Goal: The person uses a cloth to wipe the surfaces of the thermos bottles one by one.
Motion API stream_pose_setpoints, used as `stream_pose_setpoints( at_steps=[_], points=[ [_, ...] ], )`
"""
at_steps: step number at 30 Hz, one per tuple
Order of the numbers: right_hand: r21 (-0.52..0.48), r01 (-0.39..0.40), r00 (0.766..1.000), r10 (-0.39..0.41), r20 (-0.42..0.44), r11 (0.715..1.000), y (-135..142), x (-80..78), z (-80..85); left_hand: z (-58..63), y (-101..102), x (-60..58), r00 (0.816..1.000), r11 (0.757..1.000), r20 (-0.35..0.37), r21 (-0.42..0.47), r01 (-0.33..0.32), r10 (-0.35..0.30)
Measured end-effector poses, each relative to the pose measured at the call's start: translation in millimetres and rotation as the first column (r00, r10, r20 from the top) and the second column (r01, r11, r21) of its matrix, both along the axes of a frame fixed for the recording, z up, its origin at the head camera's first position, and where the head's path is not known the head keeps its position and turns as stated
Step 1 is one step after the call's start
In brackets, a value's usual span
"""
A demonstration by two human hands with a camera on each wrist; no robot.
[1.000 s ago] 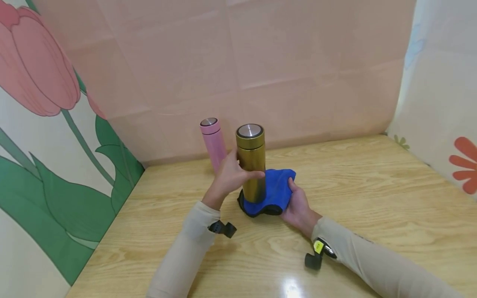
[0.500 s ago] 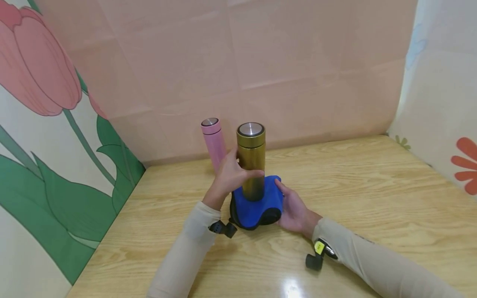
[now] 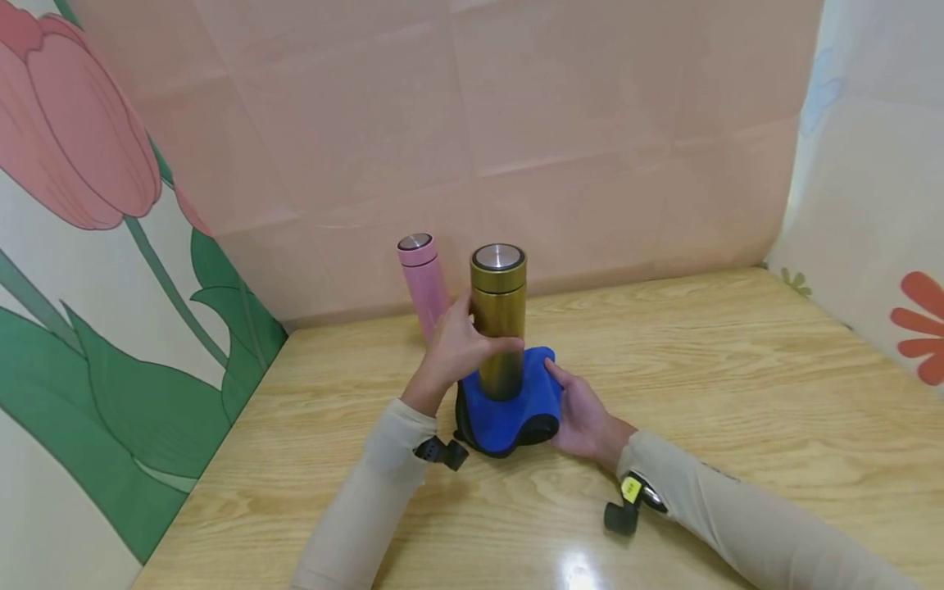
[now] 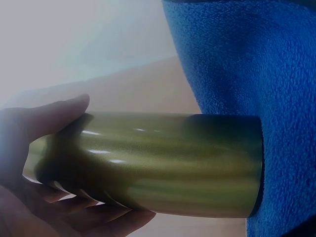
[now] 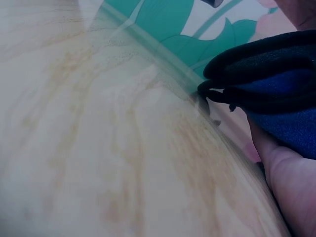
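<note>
My left hand grips a tall gold thermos with a silver-topped lid, holding it upright by its side. In the left wrist view, thumb and fingers curl round the gold wall, and the bottle's base meets the fluffy face of a blue towel. This black-edged towel is bunched under the base. Its right side is held by my right hand, thumb on top, the other fingers mostly hidden beneath. Folded black edging shows above the right hand in the right wrist view.
A slimmer pink thermos stands just behind the left hand, partly covered by it. The wood-grain table meets a pink backdrop at the back. A tulip-painted panel borders the left, a pale flowered one the right.
The towel and right hand have shifted left, and more cloth now lies in front of the thermos base. The left hand has kept its hold almost in place. Little differs since half a second ago.
</note>
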State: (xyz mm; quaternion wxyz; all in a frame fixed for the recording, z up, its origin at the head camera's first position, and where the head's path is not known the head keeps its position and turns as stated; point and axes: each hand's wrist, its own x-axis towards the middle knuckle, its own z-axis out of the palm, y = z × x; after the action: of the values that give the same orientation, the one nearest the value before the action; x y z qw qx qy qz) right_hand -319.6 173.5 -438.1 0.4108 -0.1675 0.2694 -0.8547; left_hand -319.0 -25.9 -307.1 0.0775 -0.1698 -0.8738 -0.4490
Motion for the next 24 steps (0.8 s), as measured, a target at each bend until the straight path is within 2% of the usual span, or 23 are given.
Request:
stream_pose_setpoints(
  at_steps=[2,5,10,12,17,21,24],
  points=[
    [0.005,0.010,1.000,-0.010,0.008,1.000,-0.1,-0.2,0.2,0.9,0.0,0.5,1.000,1.000,0.007,-0.004,0.000,0.000],
    [0.020,0.068,0.997,-0.069,0.044,0.997,-0.1,-0.4,1.3,2.5,-0.2,1.6,1.000,1.000,0.011,-0.006,0.001,-0.001],
    [0.069,0.190,0.973,-0.197,0.123,0.979,1.0,-1.3,2.9,3.7,-1.3,2.2,1.000,1.000,-0.001,0.010,0.017,-0.017],
    [0.074,0.209,0.966,-0.217,0.141,0.975,1.4,-2.4,3.3,3.7,-1.8,2.3,1.000,1.000,-0.002,0.017,0.024,-0.024],
    [0.051,0.246,0.951,-0.251,0.178,0.968,5.1,-6.9,4.6,2.8,-2.1,1.8,0.999,0.999,-0.009,0.015,0.032,-0.032],
    [0.048,0.309,0.933,-0.312,0.180,0.950,15.2,-14.9,4.9,2.4,-2.2,1.5,0.999,0.999,-0.016,0.012,0.038,-0.038],
    [0.010,0.352,0.918,-0.347,0.192,0.936,24.5,-23.1,3.0,2.1,-1.9,1.1,0.999,0.999,-0.003,0.021,0.040,-0.040]
  ],
)
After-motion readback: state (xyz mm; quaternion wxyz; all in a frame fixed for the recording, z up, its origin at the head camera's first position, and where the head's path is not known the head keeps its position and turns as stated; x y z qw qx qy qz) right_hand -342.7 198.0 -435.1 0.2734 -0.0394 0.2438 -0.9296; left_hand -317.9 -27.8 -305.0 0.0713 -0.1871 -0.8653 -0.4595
